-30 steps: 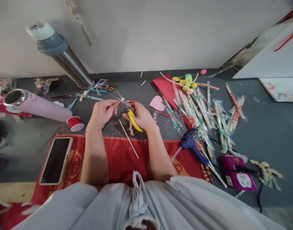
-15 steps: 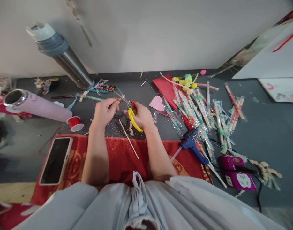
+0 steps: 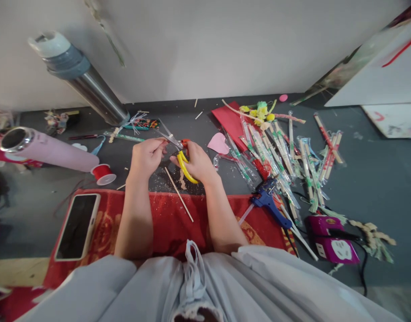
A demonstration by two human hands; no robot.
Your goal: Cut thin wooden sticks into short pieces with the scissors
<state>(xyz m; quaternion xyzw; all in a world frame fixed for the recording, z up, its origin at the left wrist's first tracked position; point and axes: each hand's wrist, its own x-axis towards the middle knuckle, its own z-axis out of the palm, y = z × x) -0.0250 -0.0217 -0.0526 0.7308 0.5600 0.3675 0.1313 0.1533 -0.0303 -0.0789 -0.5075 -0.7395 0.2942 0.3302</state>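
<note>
My right hand (image 3: 199,163) is closed round the handles of a pair of scissors (image 3: 184,167), which have a yellow loop and an orange-red part. Their metal blades point up and left and stand apart. Close beside the blades, my left hand (image 3: 145,156) is closed in a pinch. Whatever lies between its fingertips is too small to make out. A small pale bit (image 3: 171,136) shows at the blades. Below the hands, a thin wooden stick (image 3: 179,195) lies partly on the red cloth (image 3: 172,232), with crumbs scattered around.
To the left are a steel flask (image 3: 98,89), a pink bottle (image 3: 62,150), a red thread spool (image 3: 103,174) and a phone (image 3: 78,227). Rightward lie a pink paper heart (image 3: 218,143), several wrapped sticks (image 3: 272,152), a blue glue gun (image 3: 271,206) and a purple power socket (image 3: 331,241).
The scissor blades look slightly wider apart than before. Both hands stay nearly in place, and the whole view has shifted a little.
</note>
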